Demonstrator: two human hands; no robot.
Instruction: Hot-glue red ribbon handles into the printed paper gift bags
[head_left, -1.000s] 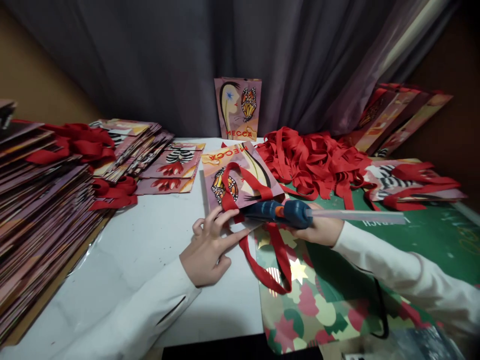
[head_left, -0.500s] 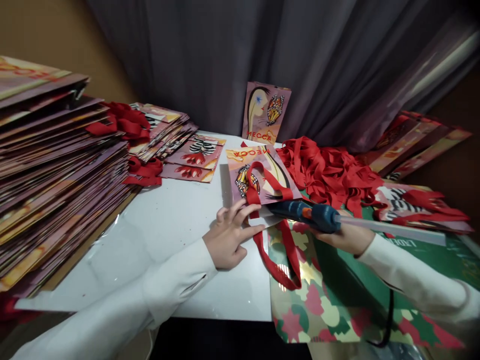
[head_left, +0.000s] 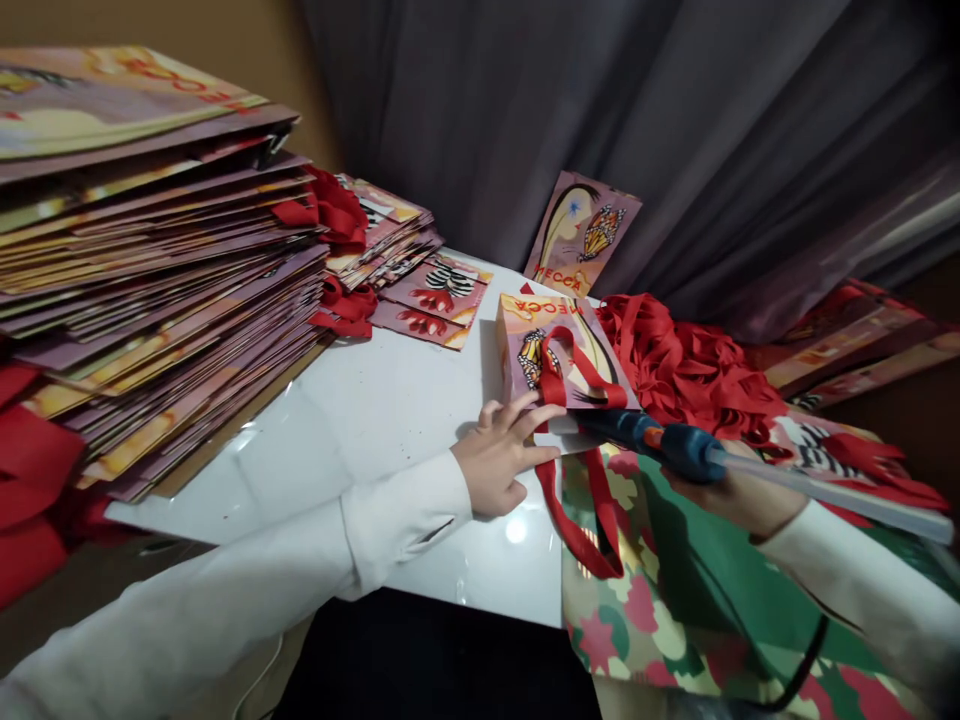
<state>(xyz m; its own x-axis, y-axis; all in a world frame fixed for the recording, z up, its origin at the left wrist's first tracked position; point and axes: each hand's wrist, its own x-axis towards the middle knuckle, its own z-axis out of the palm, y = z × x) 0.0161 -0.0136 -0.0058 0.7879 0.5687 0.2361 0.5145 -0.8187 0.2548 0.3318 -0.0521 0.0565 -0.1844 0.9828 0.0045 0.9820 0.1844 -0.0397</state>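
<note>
A paper bag (head_left: 551,345) printed with a butterfly and MECCA lies at the middle of the white tabletop, its opening toward me. One red ribbon handle (head_left: 553,375) loops over its face, and another ribbon loop (head_left: 606,560) hangs from the opening's near side. My left hand (head_left: 504,455) rests at the bag's open edge, fingers spread, fingertips touching around the ribbon. In my right hand (head_left: 742,495) is a dark blue glue gun (head_left: 690,452), a long whitish glue stick (head_left: 840,490) in its rear. The gun's nozzle is inside the opening, hidden.
A tall stack of bags (head_left: 165,260) rises on the left, with flat bags (head_left: 435,305) behind. One bag (head_left: 581,235) leans against the curtain (head_left: 465,120). Red ribbons (head_left: 686,365) heap at right. A black cord (head_left: 806,665) trails below the patterned green sheet (head_left: 675,560).
My view has turned left and tilted, showing more of the tall stack. Both hands and the glue gun stay at the bag's opening with little movement.
</note>
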